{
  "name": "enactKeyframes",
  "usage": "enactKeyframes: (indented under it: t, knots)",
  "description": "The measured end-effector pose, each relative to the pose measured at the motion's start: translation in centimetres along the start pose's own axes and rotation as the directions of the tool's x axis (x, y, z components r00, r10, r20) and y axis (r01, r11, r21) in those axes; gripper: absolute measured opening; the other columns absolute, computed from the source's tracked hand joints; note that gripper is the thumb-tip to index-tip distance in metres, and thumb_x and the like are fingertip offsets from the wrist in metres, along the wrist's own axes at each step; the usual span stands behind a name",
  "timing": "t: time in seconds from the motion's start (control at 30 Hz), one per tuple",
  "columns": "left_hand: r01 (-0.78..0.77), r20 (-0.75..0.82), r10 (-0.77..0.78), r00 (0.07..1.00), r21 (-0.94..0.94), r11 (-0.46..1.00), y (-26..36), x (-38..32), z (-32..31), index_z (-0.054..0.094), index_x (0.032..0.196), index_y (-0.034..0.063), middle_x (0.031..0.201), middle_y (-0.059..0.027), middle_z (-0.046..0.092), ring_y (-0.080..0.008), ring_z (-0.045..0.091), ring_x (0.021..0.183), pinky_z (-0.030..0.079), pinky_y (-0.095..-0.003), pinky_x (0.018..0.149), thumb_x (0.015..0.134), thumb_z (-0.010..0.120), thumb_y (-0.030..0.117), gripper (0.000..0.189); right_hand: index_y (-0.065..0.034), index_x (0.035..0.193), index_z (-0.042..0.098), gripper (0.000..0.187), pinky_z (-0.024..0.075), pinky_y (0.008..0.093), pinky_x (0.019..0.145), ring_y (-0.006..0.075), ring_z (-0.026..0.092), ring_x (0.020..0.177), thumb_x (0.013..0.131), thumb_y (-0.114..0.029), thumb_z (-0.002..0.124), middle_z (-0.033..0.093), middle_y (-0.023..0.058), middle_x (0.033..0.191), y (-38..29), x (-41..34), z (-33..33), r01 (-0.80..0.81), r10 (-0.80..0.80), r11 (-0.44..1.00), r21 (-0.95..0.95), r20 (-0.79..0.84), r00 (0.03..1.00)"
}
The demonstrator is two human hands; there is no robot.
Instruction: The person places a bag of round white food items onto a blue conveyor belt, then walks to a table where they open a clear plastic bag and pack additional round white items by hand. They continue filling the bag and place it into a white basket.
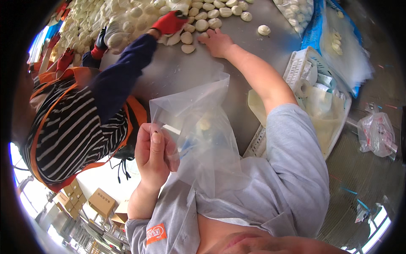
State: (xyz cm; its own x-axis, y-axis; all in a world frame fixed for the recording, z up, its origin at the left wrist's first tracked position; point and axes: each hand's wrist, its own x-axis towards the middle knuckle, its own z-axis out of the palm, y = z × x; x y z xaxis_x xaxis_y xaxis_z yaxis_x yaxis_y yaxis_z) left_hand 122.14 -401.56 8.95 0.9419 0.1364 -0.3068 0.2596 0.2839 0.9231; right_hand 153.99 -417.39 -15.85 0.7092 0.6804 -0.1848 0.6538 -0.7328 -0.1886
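My left hand (155,149) grips the rim of a clear plastic bag (215,149), thumb on the outside. The bag hangs open-mouthed in front of my chest. A pale yellow shape shows through its film, and I cannot tell if it lies inside. My right hand (217,43) reaches across the metal table (190,71), fingers apart, beside the nearest pale round bun-like pieces (202,25). Nothing shows in its grasp, though the palm side is hidden. A single pleated bun-like piece (264,30) lies apart, to the right of that hand.
A co-worker's red-gloved hand (169,23) reaches over the heap (127,19) at left. To my right stands a white plastic basket (293,68) with rolls and packets. Behind it are a blue crate (312,33), a filled bag (293,12) and stacked clear bags (345,60).
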Motion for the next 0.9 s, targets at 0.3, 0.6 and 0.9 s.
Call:
enactKeyframes:
  t: [0.3,0.6,0.9]
  knots:
    - [0.065,0.036,-0.061,0.997,-0.123,0.99,0.3,2.1,-0.2,0.045,0.104,0.0074,0.07,-0.0041,0.053,-0.0092,0.042,0.04,0.034,-0.0236,0.036,0.11,0.043,0.018,0.012,-0.0152,0.126,0.056,0.033,0.0444,0.024,0.048,0.0113,0.06,0.071,0.094,-0.013,0.065,0.066,0.0114,0.101,-4.8,-10.9,-15.4,0.038,0.056,-0.316,0.948,-0.021,0.998]
    - [0.12,0.233,-0.066,0.97,-0.224,0.967,-0.6,4.7,3.6,0.045,0.103,0.0057,0.069,-0.005,0.055,-0.0119,0.046,0.041,0.036,-0.0258,0.037,0.11,0.047,0.023,0.019,-0.0079,0.14,0.051,0.051,0.0559,0.0297,0.08,0.019,0.068,0.096,0.092,-0.005,0.068,0.063,0.0227,0.124,-14.2,-26.6,-23.4,-0.064,-0.116,0.363,0.93,0.113,0.987]
    - [0.124,0.057,-0.112,0.992,-0.315,0.941,-1.9,3.4,-0.1,0.044,0.108,0.0079,0.074,-0.0055,0.055,-0.0113,0.045,0.043,0.038,-0.0253,0.037,0.111,0.043,0.022,0.015,-0.0029,0.122,0.067,0.03,0.057,0.0331,0.082,0.0252,0.072,0.099,0.098,-0.021,0.066,0.074,0.0162,0.105,-6.9,-18.1,-23.0,0.245,0.156,0.284,0.927,-0.297,0.942]
